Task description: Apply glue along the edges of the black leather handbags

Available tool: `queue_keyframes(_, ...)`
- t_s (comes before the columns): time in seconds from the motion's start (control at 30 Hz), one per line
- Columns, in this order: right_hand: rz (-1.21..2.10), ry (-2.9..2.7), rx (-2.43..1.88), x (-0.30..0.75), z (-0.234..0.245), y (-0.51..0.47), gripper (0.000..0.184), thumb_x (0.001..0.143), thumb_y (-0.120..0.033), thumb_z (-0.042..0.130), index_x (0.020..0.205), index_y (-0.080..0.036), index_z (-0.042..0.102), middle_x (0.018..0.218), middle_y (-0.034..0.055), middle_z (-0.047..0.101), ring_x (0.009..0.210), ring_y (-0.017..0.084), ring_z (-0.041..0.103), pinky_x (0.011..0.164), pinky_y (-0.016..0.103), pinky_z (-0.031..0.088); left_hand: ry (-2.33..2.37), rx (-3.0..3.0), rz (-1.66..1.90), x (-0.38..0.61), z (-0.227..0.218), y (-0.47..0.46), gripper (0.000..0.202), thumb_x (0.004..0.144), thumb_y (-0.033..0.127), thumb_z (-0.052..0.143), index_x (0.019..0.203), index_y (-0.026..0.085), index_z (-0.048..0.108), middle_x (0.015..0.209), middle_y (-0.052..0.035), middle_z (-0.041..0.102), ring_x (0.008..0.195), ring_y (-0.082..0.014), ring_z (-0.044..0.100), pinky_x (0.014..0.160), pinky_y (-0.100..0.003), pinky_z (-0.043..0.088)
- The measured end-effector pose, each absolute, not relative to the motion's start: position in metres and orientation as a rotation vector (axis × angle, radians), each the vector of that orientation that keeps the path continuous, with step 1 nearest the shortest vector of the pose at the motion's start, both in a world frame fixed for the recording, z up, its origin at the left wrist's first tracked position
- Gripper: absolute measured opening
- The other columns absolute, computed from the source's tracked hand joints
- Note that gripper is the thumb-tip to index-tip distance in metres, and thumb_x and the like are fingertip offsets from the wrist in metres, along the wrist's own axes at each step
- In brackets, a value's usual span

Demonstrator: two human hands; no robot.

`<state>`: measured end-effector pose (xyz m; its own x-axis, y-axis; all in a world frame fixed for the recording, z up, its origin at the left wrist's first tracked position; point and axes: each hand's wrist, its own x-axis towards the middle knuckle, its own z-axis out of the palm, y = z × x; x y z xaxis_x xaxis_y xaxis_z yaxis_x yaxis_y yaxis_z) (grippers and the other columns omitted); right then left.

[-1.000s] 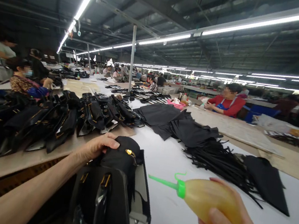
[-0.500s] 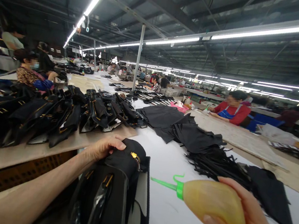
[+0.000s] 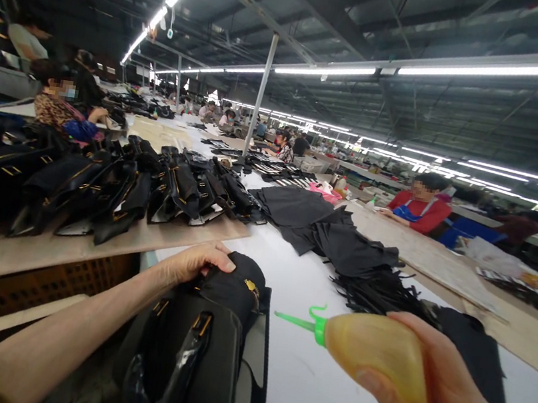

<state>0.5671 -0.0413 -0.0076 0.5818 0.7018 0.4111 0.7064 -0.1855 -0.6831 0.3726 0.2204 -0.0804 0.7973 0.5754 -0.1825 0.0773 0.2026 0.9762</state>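
A black handbag (image 3: 214, 348) with gold-coloured fittings and a plastic-wrapped handle stands at the near edge of the white table (image 3: 315, 397). My left hand (image 3: 199, 264) grips its top flap, thumb on the upper face; the other fingers are mostly hidden behind it. A small gold emblem (image 3: 252, 286) sits on the flap. In my right hand (image 3: 443, 389) is a squeeze bottle (image 3: 372, 352) of yellowish liquid with a green nozzle. The bottle lies nearly level, its tip pointing left toward the bag's open side without touching it.
Many similar black bags (image 3: 64, 184) crowd the left table above an orange crate (image 3: 31, 301). Black sheet pieces (image 3: 307, 214) and thin black strips (image 3: 382, 286) lie across the table. A co-worker in red (image 3: 420, 207) sits at the far right; another person (image 3: 61, 106) sits at left.
The view has tilted slightly. The bottle has shifted a little left and up in view, its nozzle still beside the bag. My left hand keeps its hold on the flap.
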Motion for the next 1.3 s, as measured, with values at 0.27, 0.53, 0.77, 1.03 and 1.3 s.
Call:
queue_keyframes(0.27, 0.06, -1.302, -1.945, 0.573, -0.016, -0.04, 0.045, 0.076, -0.052, 0.063, 0.111, -0.027, 0.052, 0.09, 0.0015, 0.07, 0.07, 0.025, 0.068, 0.055, 0.027, 0.057, 0.597, 1.355, 0.362, 0.374, -0.082, 0.222, 0.023, 0.047, 0.031, 0.066, 0.049, 0.012, 0.053, 0.041, 0.0039, 0.043, 0.034, -0.0043, 0.031, 0.035, -0.019, 0.012)
queue_keyframes(0.53, 0.02, -1.357, -1.945, 0.569, -0.011, -0.035, 0.045, 0.077, -0.052, 0.061, 0.111, -0.025, 0.051, 0.09, 0.0025, 0.069, 0.068, 0.024, 0.067, 0.052, 0.028, 0.054, 0.589, 1.362, 0.34, 0.374, -0.087, 0.223, 0.023, 0.05, 0.032, 0.065, 0.049, 0.014, 0.052, 0.041, 0.0041, 0.042, 0.034, -0.0049, 0.031, 0.035, -0.02, 0.013)
queue_keyframes(0.77, 0.001, -1.451, -1.973, 0.572, -0.017, -0.03, 0.046, 0.079, -0.054, 0.059, 0.113, -0.024, 0.049, 0.097, 0.0048, 0.067, 0.066, 0.024, 0.065, 0.045, 0.028, 0.05, 0.586, 1.351, 0.334, 0.374, -0.084, 0.221, 0.023, 0.049, 0.031, 0.066, 0.048, 0.013, 0.052, 0.04, 0.0051, 0.041, 0.033, -0.004, 0.029, 0.035, -0.021, 0.009)
queue_keyframes(1.03, -0.013, -1.46, -1.898, 0.57, -0.017, -0.028, 0.045, 0.077, -0.054, 0.062, 0.11, -0.025, 0.05, 0.092, 0.0025, 0.067, 0.067, 0.023, 0.064, 0.053, 0.028, 0.051, 0.599, 1.335, 0.33, 0.375, -0.084, 0.219, 0.021, 0.05, 0.03, 0.066, 0.048, 0.013, 0.053, 0.039, 0.0051, 0.042, 0.032, -0.0045, 0.03, 0.035, -0.02, 0.011)
queue_keyframes(1.3, -0.019, -1.522, -1.833, 0.571, -0.021, -0.033, 0.04, 0.078, -0.048, 0.065, 0.11, -0.028, 0.052, 0.093, 0.0001, 0.066, 0.071, 0.021, 0.064, 0.058, 0.025, 0.052, 0.597, 1.342, 0.324, 0.375, -0.087, 0.221, 0.022, 0.05, 0.031, 0.066, 0.048, 0.014, 0.053, 0.04, 0.0042, 0.044, 0.032, -0.0052, 0.032, 0.034, -0.021, 0.013)
